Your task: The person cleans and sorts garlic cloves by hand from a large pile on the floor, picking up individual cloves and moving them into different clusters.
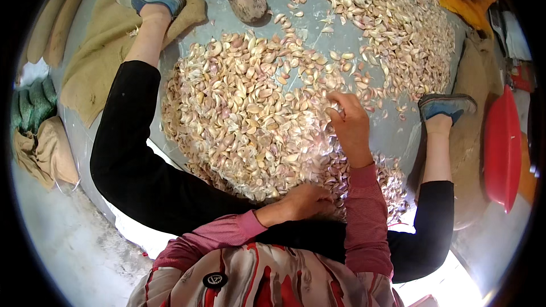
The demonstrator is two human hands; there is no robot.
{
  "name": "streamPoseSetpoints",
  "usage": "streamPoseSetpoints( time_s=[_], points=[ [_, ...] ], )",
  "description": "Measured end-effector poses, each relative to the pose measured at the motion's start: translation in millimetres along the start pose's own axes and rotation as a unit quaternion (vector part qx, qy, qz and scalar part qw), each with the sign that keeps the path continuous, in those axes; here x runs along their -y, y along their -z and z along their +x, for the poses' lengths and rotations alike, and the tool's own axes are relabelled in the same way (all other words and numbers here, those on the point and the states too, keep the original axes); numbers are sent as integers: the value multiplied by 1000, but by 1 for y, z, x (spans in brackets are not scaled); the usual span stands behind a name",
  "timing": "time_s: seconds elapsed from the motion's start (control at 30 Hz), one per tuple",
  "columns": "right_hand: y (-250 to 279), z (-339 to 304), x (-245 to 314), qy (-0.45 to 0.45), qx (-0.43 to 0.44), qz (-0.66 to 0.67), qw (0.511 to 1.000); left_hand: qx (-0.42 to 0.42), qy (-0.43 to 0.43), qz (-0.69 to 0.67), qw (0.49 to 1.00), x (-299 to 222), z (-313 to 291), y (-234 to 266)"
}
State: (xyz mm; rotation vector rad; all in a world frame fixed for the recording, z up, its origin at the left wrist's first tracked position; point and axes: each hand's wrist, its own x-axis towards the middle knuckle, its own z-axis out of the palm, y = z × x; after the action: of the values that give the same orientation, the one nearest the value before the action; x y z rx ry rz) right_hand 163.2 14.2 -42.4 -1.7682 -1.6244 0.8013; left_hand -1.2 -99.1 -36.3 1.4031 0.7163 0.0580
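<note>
Garlic cloves (239, 102) in a big pile on the grey floor (395, 131), between two bent legs (128, 131)
The right hand (350, 125) is over the pile's right side, thumb and first finger curved toward each other; I can't tell if they pinch a clove. The left hand (307, 200) is low by the near edge, fingers curled, and what they hold is hidden. The legs are wide apart, maybe so both hands can reach easily

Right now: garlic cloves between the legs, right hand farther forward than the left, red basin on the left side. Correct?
One slip: the head view shows the red basin on the right side. The garlic cloves are between the legs, and the right hand is farther forward than the left hand.
</note>
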Motion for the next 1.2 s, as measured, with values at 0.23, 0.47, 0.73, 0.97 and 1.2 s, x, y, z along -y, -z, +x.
streamPoseSetpoints(
  time_s=[0.23, 0.47, 0.73, 0.97, 1.2],
  points=[
    [-26, -18, 11, 31, 142, -60, 988, -8, -21, 13, 1000, -1, 0, 0],
    [-29, -26, -6, -22, 83, -14, 996, 7, -9, -7, 1000, -3, -1, -1],
    [-27, -29, 24, 2, 78, 31, 997, 1, -24, -3, 1000, 3, 0, -3],
    [-49, -21, 15, 78, 42, 23, 996, -36, -44, 2, 998, 21, 5, -9],
    [-38, -20, 17, 26, 2, 42, 999, -36, -20, -17, 999, 14, 5, -7]
  ],
)
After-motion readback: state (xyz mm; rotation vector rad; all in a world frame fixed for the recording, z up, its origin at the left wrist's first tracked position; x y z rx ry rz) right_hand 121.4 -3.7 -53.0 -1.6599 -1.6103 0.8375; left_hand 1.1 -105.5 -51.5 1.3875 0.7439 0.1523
